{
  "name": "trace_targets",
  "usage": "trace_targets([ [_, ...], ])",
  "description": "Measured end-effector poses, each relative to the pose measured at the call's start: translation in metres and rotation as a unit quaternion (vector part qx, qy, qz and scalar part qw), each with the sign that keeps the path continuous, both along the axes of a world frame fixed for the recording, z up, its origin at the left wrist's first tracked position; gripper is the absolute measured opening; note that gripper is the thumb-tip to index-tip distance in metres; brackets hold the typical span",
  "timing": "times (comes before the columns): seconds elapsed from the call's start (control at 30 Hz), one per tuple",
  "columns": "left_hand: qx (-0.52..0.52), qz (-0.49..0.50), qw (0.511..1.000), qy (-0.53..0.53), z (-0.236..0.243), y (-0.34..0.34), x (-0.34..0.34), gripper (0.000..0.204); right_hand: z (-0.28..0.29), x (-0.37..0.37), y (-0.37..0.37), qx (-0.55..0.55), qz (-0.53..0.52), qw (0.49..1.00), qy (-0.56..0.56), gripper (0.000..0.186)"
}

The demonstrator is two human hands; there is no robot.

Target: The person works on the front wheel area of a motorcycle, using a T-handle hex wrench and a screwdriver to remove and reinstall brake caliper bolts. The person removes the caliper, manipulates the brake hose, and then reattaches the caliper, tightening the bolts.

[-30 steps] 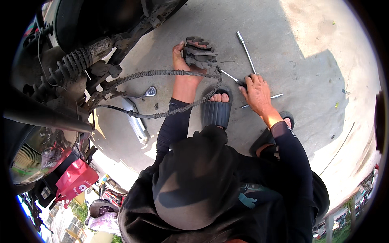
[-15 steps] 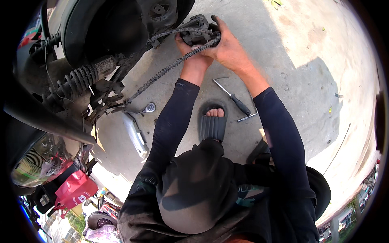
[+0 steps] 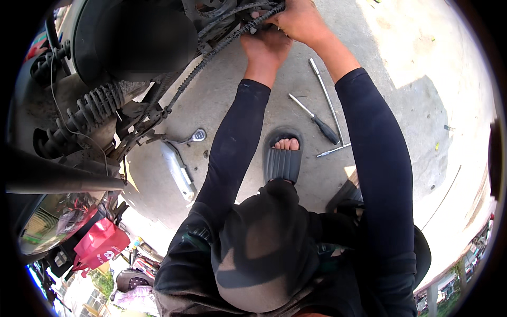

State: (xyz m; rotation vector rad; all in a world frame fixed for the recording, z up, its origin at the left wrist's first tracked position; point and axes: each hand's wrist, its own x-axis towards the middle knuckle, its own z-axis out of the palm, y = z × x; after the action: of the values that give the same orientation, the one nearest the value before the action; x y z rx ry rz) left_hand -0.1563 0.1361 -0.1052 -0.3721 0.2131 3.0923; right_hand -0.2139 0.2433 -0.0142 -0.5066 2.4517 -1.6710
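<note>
At the head view's top centre, my left hand (image 3: 268, 46) and right hand (image 3: 301, 21) meet around the ribbed hose (image 3: 231, 38), seemingly to steady it; whether either is closed I cannot tell. My screwdriver (image 3: 325, 130) lies right of centre, presumably within reach.

The left arm (image 3: 235, 132) reaches forward and slightly inward, dark-sleeved down to the bare left wrist (image 3: 260, 71). The right arm (image 3: 377, 132) stretches forward and leans inward, the right wrist (image 3: 340, 61) bare too. The left hand (image 3: 266, 46) turns its palm upward; the right hand (image 3: 300, 22) is close beside it. Most fingers are hidden, so their grip is unclear.
</note>
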Motion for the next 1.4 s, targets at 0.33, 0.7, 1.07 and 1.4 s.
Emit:
trace_targets([
  [0.33,0.033,0.009,0.999,0.012,0.010,-0.013,0.003,0.042,-0.003,-0.007,-0.004,-0.010,0.011,1.000,-0.005,0.044],
  [0.7,0.065,-0.009,0.997,0.049,0.019,-0.011,0.011,0.049,-0.008,-0.010,0.000,-0.091,0.046,0.994,-0.037,0.038],
  [1.07,-0.010,0.005,0.999,0.041,0.031,-0.019,0.024,0.049,-0.006,-0.010,-0.006,-0.119,0.079,0.986,-0.088,0.036],
  [1.4,-0.129,0.030,0.991,0.014,0.045,-0.016,0.029,0.047,0.008,-0.012,0.001,-0.059,0.065,0.995,-0.042,0.036],
])
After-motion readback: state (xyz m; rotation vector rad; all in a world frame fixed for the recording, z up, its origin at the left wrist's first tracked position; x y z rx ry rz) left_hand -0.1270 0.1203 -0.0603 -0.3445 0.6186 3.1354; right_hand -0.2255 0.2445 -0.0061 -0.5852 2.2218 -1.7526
